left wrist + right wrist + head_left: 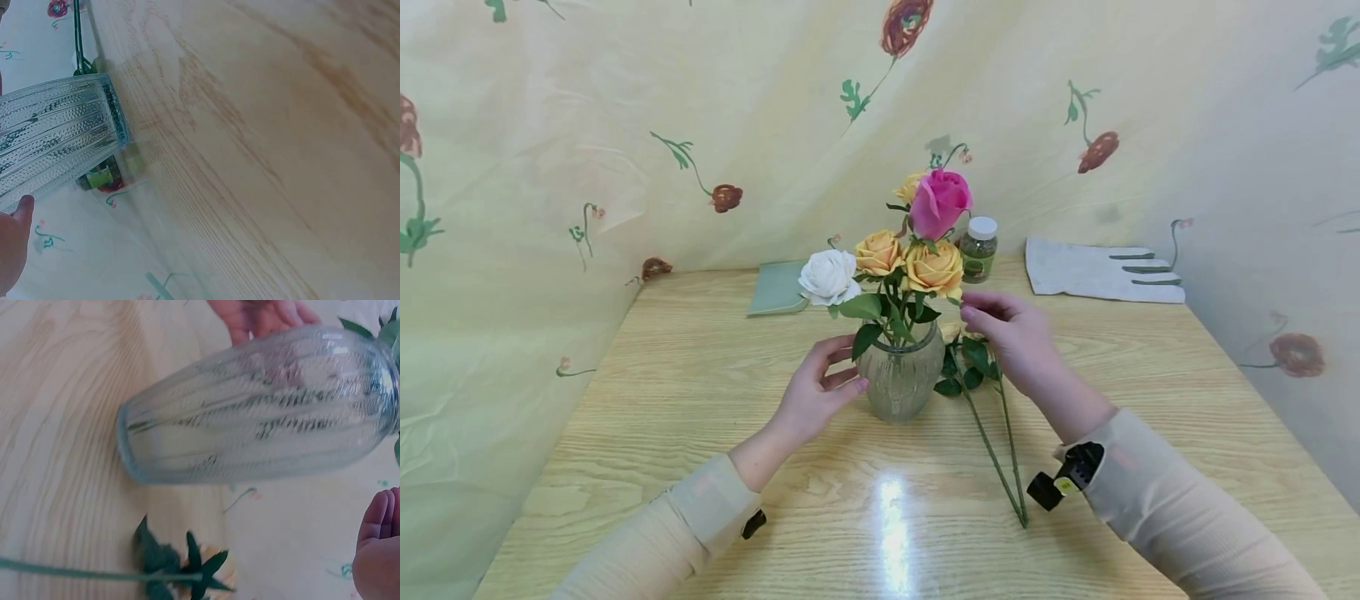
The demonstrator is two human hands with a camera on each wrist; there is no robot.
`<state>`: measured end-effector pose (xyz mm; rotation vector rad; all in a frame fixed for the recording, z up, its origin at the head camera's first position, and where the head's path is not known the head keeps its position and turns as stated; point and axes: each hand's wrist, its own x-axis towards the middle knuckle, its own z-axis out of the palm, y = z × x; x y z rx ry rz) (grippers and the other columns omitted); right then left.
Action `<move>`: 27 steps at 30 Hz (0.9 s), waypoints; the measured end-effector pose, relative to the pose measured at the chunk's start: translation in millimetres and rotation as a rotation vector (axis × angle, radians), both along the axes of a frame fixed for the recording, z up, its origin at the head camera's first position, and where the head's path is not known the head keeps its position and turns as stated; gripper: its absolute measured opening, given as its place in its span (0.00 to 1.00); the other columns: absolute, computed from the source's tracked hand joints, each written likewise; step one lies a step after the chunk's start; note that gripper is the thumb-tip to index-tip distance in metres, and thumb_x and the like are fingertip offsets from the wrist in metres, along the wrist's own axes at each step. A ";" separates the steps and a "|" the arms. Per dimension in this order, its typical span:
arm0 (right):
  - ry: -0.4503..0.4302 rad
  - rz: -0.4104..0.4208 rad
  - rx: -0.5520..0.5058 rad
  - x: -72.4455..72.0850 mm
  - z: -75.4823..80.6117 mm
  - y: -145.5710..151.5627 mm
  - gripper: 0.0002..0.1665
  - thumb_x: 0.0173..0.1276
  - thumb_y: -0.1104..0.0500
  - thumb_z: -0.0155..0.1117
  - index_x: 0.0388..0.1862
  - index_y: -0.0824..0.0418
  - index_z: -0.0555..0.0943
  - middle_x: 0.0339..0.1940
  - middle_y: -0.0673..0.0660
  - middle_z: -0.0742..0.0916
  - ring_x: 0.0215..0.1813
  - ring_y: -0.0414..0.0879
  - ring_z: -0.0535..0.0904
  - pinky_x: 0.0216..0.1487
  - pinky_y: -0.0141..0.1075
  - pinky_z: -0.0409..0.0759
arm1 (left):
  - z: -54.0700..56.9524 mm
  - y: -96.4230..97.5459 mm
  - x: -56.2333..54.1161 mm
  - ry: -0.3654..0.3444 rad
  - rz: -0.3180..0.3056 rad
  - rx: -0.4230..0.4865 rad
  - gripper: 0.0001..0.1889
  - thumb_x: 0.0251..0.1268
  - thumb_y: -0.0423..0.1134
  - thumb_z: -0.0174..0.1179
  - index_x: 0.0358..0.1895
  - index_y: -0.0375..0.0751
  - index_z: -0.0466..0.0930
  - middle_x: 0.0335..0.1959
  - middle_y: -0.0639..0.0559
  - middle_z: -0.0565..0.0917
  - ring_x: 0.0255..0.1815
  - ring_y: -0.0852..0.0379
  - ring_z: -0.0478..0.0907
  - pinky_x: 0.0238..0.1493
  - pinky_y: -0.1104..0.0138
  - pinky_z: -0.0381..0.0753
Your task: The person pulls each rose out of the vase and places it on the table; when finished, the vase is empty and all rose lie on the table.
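A clear ribbed glass vase (901,379) stands upright on the table, holding several artificial roses. Among them are a pink rose (940,204), a white rose (831,277) and yellow roses (933,267). My left hand (816,387) holds the vase's left side, thumb in front and fingers bent toward the back; the left wrist view has its thumb (24,212) at the glass edge. My right hand (1018,337) is raised beside the lowest yellow rose, thumb and forefinger close together at its right edge. In the right wrist view, curved fingers (378,519) appear beside the vase rim.
Two long-stemmed yellow roses (976,354) lie right of the vase, stems pointing toward me. Behind stand a white-lidded jar (978,250) and, to its right, a flat white glove (1093,268). A pale green sheet (777,289) lies back left. Flower-patterned cloth encloses the table.
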<state>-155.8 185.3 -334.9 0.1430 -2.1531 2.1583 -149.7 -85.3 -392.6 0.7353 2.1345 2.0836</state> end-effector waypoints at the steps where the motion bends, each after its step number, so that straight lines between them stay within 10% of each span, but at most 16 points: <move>1: 0.010 0.010 -0.016 0.3 1.8 -3.1 0.10 0.66 0.65 0.60 0.41 0.52 0.82 0.38 0.50 0.81 0.41 0.42 0.76 0.43 0.31 0.80 | -0.1 -0.2 0.1 -0.004 0.001 -0.001 0.28 0.58 0.23 0.59 0.63 0.35 0.64 0.62 0.43 0.66 0.61 0.42 0.67 0.58 0.62 0.75; 27: 0.058 -0.027 -0.197 -10.8 16.6 -42.3 0.14 0.61 0.77 0.53 0.33 0.58 0.72 0.31 0.51 0.77 0.36 0.42 0.73 0.36 0.29 0.75 | 0.5 -0.8 0.0 0.030 0.000 -0.008 0.27 0.58 0.23 0.59 0.62 0.34 0.65 0.61 0.43 0.67 0.60 0.45 0.68 0.58 0.62 0.75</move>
